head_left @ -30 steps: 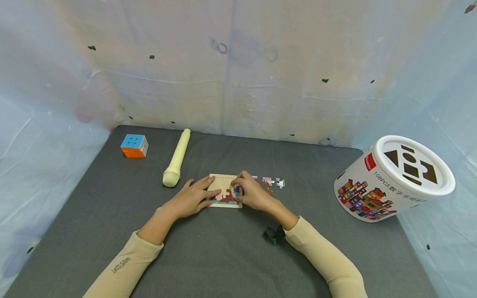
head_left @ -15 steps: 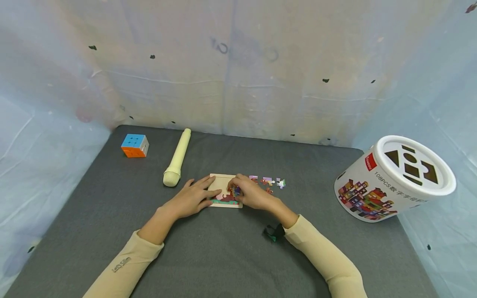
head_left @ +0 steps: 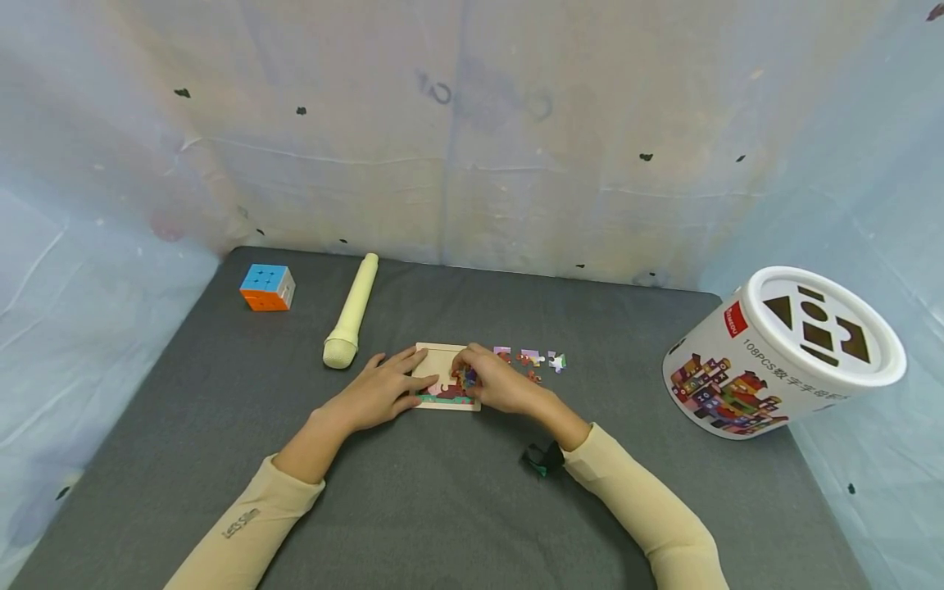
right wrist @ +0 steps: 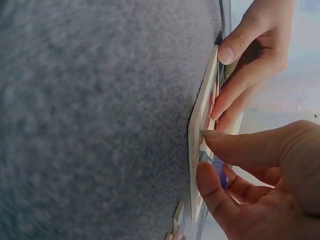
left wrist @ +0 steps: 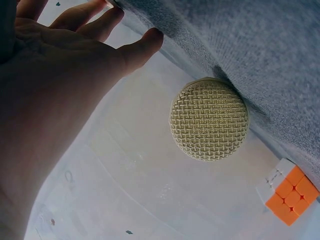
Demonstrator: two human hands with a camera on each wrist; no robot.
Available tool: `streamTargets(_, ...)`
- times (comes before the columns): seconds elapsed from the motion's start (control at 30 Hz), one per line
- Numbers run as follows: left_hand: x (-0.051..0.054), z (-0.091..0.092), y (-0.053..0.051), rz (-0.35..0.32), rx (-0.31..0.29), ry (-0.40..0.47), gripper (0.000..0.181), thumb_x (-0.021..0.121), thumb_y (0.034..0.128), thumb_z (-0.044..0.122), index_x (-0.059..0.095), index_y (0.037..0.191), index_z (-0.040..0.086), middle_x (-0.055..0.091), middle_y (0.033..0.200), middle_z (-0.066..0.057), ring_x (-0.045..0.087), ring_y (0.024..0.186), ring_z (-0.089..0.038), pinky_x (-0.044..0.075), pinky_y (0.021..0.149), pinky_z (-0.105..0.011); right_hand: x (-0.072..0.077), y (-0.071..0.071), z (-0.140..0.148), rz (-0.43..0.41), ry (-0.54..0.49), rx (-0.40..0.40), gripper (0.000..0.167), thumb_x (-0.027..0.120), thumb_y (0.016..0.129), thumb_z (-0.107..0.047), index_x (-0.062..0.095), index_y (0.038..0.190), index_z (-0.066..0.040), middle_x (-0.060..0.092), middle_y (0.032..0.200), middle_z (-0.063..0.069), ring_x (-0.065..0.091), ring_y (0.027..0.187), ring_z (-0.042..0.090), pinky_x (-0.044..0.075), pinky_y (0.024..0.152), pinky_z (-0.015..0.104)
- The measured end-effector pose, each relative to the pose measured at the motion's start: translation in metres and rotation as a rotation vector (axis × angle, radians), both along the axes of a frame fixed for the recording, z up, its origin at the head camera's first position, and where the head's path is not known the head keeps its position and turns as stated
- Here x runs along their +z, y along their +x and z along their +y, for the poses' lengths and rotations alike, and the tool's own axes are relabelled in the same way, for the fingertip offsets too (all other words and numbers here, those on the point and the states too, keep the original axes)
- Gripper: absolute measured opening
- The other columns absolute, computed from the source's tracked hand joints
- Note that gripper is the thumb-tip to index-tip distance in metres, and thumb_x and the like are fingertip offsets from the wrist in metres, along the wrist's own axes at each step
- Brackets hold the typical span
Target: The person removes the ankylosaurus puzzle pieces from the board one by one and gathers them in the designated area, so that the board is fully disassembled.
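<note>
A small wooden jigsaw tray (head_left: 441, 358) lies flat on the grey cloth, partly filled with colourful pieces along its near side and right part. My left hand (head_left: 378, 397) rests on the tray's left side, fingers spread and mostly straight. Over the right part of the tray, my right hand (head_left: 500, 382) has its fingers curled and pinches a puzzle piece (right wrist: 219, 167), blue in the right wrist view; the fingers hide much of it. Several loose puzzle pieces (head_left: 530, 358) lie just right of the tray.
A pale yellow microphone (head_left: 354, 311) lies beyond the left hand, with a puzzle cube (head_left: 267, 288) farther left. At the right stands a large white bucket (head_left: 774, 360) with shape holes in its lid. A dark strap-like object (head_left: 542, 460) sits by the right wrist.
My right hand has shifted slightly left over the tray, its fingers lower on the pieces, uncovering a loose piece by the tray's upper right corner. The left hand has stayed put.
</note>
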State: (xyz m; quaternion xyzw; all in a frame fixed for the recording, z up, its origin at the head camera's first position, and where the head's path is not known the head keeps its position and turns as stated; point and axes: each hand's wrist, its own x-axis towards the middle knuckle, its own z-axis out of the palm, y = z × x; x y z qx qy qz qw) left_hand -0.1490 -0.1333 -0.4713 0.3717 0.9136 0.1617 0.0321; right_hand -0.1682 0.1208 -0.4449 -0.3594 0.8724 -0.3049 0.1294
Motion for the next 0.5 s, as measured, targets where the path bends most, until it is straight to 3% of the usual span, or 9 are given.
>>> streamTargets(0.23, 0.0018, 0.0009, -0.0002, 0.008, -0.006, 0.001, 0.047, 0.067, 0.0956, 0.029, 0.061, 0.141, 0.018, 0.035, 0.156, -0.021, 0.030, 0.145, -0.040, 0.030, 0.104, -0.071, -0.0014, 0.0010, 0.0024, -0.011, -0.025, -0.024, 0.036, 0.072, 0.087, 0.008, 0.059, 0.120, 0.004, 0.057, 0.116, 0.013, 0.058, 0.097, 0.026, 0.051, 0.082, 0.034)
streamTargets(0.5, 0.0010, 0.0009, 0.0004, 0.001, 0.001, 0.003, 0.047, 0.067, 0.0960, 0.029, 0.060, 0.141, 0.018, 0.035, 0.156, -0.021, 0.030, 0.145, -0.040, 0.029, 0.104, -0.071, -0.0044, 0.0069, 0.0095, 0.000, -0.137, -0.147, 0.027, 0.067, 0.089, 0.010, 0.063, 0.115, 0.003, 0.061, 0.111, 0.013, 0.060, 0.095, 0.025, 0.053, 0.079, 0.033)
